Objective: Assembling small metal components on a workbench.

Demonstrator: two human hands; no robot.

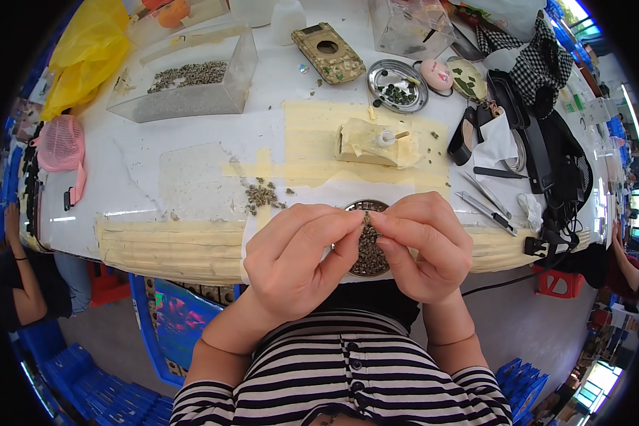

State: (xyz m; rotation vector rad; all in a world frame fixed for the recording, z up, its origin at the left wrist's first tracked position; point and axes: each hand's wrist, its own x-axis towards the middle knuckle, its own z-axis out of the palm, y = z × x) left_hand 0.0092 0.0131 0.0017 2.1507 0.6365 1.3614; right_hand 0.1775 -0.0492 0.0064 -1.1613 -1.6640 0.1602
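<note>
My left hand (298, 259) and my right hand (429, 248) meet in front of me at the table's near edge. Thumbs and forefingers are pinched together around one tiny brownish piece (367, 218), partly hidden by the fingertips. Directly beneath sits a round dish (368, 274) filled with many small grey-brown pieces; my hands cover its sides. To the left of my hands lies a loose pile of similar small pieces (260, 195). Beyond them, a block wrapped in cream tape (362, 145) carries a small white cup-like part with a thin stick in it.
A clear bin (184, 111) of small pieces stands far left. At the back are a camouflage toy tank body (341, 62) and a metal dish (424, 91) with dark green bits. Cutting knives (484, 213) and black straps (465, 135) lie right. Other people sit at both sides.
</note>
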